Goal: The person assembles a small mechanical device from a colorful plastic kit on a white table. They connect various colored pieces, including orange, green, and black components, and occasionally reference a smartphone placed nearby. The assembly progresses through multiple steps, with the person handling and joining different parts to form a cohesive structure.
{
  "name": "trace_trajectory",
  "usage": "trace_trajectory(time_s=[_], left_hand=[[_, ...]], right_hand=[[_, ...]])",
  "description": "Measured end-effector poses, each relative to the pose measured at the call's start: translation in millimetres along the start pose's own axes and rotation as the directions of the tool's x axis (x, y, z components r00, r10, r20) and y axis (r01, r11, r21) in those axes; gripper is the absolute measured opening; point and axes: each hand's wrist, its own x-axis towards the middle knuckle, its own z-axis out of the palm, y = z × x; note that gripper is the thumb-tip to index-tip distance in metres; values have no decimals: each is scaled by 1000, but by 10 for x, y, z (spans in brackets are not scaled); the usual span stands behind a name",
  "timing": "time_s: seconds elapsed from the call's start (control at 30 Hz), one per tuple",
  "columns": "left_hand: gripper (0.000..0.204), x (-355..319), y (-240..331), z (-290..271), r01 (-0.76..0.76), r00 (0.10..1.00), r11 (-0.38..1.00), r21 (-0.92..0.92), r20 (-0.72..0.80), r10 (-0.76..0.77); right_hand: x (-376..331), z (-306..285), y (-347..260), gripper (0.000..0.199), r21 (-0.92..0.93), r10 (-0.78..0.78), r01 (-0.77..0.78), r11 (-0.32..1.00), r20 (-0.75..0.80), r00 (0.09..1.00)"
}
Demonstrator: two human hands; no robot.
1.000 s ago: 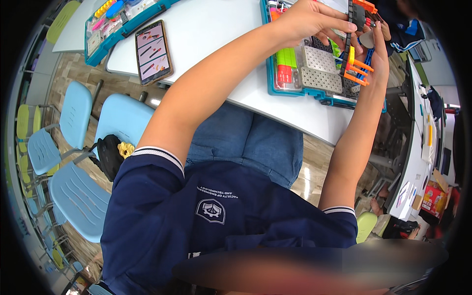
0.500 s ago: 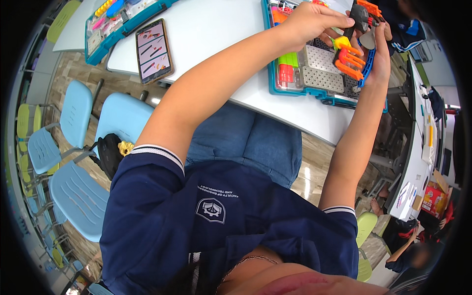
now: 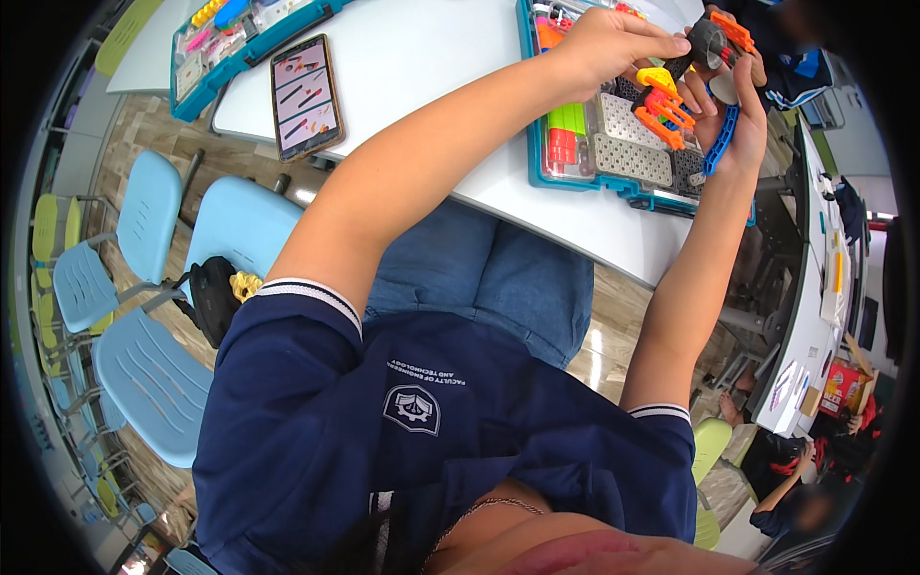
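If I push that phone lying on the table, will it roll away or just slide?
The phone would probably slide, not roll: it lies flat, thin and rectangular on the smooth white table. Its glass screen faces up, so a fall could crack it.

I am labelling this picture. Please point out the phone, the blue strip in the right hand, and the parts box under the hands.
phone (image 3: 306, 97), head view, middle of its screen.
blue strip (image 3: 720, 142), head view, middle of its length.
parts box (image 3: 634, 161), head view, grey perforated plate inside it.

Bare tabletop (image 3: 431, 57) betw. phone (image 3: 305, 96) & parts tray (image 3: 613, 177): room to pass.
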Motion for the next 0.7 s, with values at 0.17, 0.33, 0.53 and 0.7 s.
trace_trajectory(time_s=[0.17,0.33,0.53,0.7], left_hand=[[29,12,-35,-29,39,997,999,21,-68,-38],[33,75,-135,-34,-20,990,988,152,-137,41],[43,98,-210,-49,-56,984,985,162,-160,82],[32,72,-115,-68,23,996,997,67,-89,-17]], right_hand=[[2,-69,-16,31,99,47,-59,993,125,991],[1,-93,-28,31,128,60,-76,989,124,990],[-5,-87,-39,30,113,40,-50,992,90,995],[6,-100,-28,29,120,44,-58,991,120,992]])
